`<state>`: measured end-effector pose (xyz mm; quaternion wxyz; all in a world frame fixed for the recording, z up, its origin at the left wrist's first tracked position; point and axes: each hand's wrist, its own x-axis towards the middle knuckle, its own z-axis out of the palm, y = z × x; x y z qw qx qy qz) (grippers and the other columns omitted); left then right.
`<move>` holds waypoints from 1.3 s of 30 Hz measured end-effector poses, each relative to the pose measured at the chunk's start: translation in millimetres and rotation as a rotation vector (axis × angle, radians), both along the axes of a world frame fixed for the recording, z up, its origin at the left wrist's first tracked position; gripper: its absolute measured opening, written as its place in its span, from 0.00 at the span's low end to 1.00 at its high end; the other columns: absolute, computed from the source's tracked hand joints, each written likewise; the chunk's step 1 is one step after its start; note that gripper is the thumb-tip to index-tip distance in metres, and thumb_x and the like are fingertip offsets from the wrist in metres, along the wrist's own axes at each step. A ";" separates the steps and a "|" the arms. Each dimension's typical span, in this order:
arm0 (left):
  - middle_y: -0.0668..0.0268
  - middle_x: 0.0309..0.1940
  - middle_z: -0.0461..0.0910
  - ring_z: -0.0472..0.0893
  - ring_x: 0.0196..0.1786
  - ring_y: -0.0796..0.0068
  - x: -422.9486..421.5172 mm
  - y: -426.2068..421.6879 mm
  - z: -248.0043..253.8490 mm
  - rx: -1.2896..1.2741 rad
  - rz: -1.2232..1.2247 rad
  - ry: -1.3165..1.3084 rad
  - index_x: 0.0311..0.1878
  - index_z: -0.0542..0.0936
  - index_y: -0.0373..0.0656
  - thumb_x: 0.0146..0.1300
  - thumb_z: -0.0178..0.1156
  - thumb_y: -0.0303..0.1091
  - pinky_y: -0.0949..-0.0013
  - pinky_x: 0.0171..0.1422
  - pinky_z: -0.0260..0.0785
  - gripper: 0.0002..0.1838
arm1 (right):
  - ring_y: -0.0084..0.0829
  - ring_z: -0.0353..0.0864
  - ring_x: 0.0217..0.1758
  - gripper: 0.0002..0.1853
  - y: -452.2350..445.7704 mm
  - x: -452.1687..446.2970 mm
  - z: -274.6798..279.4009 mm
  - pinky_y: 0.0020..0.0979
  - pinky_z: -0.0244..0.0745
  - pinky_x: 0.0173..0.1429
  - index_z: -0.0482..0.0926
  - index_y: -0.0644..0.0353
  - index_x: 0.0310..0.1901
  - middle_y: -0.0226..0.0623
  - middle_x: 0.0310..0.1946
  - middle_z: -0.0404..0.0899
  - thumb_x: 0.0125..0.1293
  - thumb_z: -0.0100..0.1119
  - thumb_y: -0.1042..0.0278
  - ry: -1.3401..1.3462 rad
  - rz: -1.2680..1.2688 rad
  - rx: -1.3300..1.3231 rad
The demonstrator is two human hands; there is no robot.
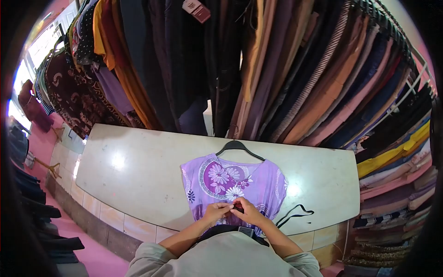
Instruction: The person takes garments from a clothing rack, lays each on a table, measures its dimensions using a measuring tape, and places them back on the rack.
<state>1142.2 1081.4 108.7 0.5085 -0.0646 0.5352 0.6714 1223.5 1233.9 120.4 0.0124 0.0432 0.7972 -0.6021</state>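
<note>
A purple blouse (272, 177) with white flowers and a Greek-key border lies on the table, with a black hanger (235, 147) in its neckline. Over the lower part of the blouse, my left hand (218, 212) and my right hand (248, 211) meet, fingertips pinched close together. Between them shows a small dark thing, too small to name. My forearms come in from the lower edge, and the blouse's bottom is hidden behind my hands and body. A thin black strap (295, 213) lies on the table to the right of the blouse.
The pale table (134, 175) has rounded ends. Behind it hang densely packed trousers (318, 83) and tops (110, 46) on racks. Stacked folded clothes (392, 217) fill the right side. More dark garments (37, 207) hang at the left, above a pink floor.
</note>
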 end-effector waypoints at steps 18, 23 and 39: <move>0.65 0.17 0.77 0.72 0.19 0.79 -183.9 -57.6 -44.4 -0.687 0.397 0.867 0.28 0.82 0.36 0.50 0.65 0.34 0.73 0.26 0.64 0.10 | 0.37 0.75 0.30 0.13 77.3 -13.5 -25.5 0.34 0.70 0.36 0.80 0.60 0.29 0.40 0.25 0.74 0.47 0.64 0.59 -0.196 -0.414 0.476; 0.65 0.19 0.79 0.74 0.22 0.81 -192.1 -62.8 -67.7 -0.651 0.394 0.821 0.30 0.82 0.36 0.50 0.64 0.33 0.75 0.29 0.66 0.09 | 0.38 0.73 0.30 0.13 74.4 -15.9 -26.5 0.35 0.69 0.36 0.80 0.59 0.27 0.38 0.23 0.72 0.47 0.64 0.58 -0.139 -0.382 0.555; 0.67 0.24 0.79 0.73 0.27 0.81 -196.3 -59.6 -67.4 -0.601 0.508 0.754 0.32 0.80 0.32 0.54 0.61 0.28 0.76 0.33 0.66 0.07 | 0.35 0.79 0.35 0.12 234.2 24.2 -6.6 0.31 0.72 0.41 0.82 0.53 0.32 0.39 0.30 0.80 0.50 0.60 0.56 -0.547 -0.414 0.557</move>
